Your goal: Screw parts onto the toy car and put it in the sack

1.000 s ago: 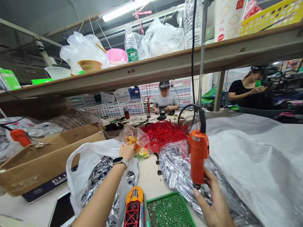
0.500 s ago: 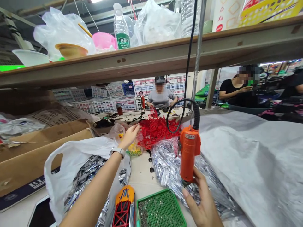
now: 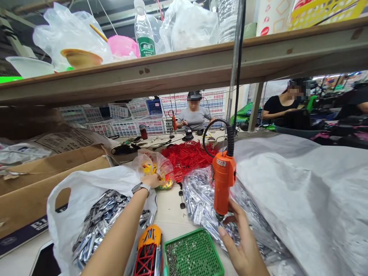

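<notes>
Orange electric screwdriver (image 3: 223, 184) — one, hanging on its coiled cable (image 3: 230, 134) over the tabletop (image 3: 172, 211) — is held by its lower end in the closed grip of the right hand (image 3: 244, 245). Left hand (image 3: 151, 180) rests on a clear bag of yellow parts (image 3: 151, 165) (its grip is hidden; cannot tell). One green screw tray (image 3: 193, 255) lies near — the cardboard box (image 3: 34, 191) reads "BL".

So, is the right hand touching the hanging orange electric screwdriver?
Touching. The head view shows the right hand, its fingers pressed on the lower end of the orange electric screwdriver.
</notes>
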`<state>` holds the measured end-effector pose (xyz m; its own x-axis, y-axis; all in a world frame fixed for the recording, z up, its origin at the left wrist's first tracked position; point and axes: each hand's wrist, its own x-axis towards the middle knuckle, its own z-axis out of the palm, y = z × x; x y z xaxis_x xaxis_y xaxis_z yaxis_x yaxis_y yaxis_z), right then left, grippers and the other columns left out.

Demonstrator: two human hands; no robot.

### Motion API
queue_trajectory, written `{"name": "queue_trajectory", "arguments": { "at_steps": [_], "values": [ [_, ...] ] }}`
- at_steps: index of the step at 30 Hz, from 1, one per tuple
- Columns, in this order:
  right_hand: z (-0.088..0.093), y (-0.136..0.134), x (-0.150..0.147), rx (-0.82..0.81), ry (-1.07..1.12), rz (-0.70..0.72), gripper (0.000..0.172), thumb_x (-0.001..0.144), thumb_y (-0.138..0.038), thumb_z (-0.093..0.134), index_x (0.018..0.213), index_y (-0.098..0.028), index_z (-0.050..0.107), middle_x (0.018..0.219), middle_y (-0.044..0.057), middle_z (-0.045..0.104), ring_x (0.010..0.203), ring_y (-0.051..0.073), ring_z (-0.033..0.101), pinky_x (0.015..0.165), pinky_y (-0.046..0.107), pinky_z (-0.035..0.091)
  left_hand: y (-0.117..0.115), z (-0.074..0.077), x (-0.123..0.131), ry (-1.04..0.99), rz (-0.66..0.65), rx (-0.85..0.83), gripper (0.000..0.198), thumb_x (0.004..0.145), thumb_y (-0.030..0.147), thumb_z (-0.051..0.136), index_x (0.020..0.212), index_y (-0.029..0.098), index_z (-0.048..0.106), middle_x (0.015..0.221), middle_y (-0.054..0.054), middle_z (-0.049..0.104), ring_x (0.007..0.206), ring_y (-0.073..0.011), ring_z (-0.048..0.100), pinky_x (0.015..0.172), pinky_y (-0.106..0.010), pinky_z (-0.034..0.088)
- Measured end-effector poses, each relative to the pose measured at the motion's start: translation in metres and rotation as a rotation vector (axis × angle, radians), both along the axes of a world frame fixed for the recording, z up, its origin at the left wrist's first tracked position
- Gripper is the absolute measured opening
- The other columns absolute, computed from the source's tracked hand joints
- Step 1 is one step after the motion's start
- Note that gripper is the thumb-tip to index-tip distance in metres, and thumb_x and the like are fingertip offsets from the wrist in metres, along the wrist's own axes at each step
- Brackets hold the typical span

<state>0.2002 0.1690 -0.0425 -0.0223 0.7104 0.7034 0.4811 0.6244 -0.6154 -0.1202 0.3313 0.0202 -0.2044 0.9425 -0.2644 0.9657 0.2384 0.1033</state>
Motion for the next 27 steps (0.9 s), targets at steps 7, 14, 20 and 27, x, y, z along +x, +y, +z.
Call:
{"name": "queue_trajectory", "arguments": {
  "at_steps": [7, 14, 20, 27],
  "values": [
    [0.002, -0.001, -0.004, -0.023, 0.069, -0.026, 0.047, 0.104, -0.036, 0.046, 0.147, -0.021, 0.037, 0.127, 0.009, 0.059, 0.090, 0.013, 0.062, 0.078, 0.021, 0.055, -0.008, -0.003, -0.012, -0.321, 0.018, 0.313, 0.046, 0.088, 0.058, 0.060, 0.088, 0.012, 0.064, 0.091, -0.009, 0.070, 0.088, -0.0177, 0.066, 0.089, -0.036, 0.051],
    [0.006, 0.002, 0.000, 0.044, 0.149, -0.066, 0.046, 0.101, -0.034, 0.049, 0.144, -0.018, 0.043, 0.133, 0.014, 0.052, 0.102, 0.020, 0.057, 0.079, 0.031, 0.052, -0.068, 0.048, -0.002, -0.716, -0.012, 0.683, 0.056, 0.066, 0.068, 0.061, 0.088, 0.016, 0.061, 0.091, -0.009, 0.071, 0.084, -0.0200, 0.065, 0.082, -0.032, 0.052],
    [0.038, -0.026, -0.014, 0.236, 0.094, 0.022, 0.039, 0.097, -0.022, 0.055, 0.135, -0.019, 0.050, 0.124, 0.010, 0.055, 0.116, 0.020, 0.053, 0.095, 0.033, 0.047, -0.207, 0.040, 0.056, -1.269, -0.006, 0.537, 0.048, 0.078, 0.058, 0.074, 0.097, 0.017, 0.059, 0.074, -0.002, 0.066, 0.067, -0.0118, 0.062, 0.064, -0.021, 0.050],
    [0.051, -0.069, -0.059, -0.013, -0.053, 0.698, 0.043, 0.105, -0.035, 0.050, 0.148, -0.031, 0.046, 0.136, 0.003, 0.058, 0.129, 0.012, 0.052, 0.109, 0.021, 0.043, -0.286, -0.019, 0.100, -1.691, 0.133, 0.414, 0.042, 0.077, 0.054, 0.078, 0.092, 0.019, 0.060, 0.075, -0.001, 0.067, 0.067, -0.0077, 0.060, 0.066, -0.015, 0.048]
  ]
}}
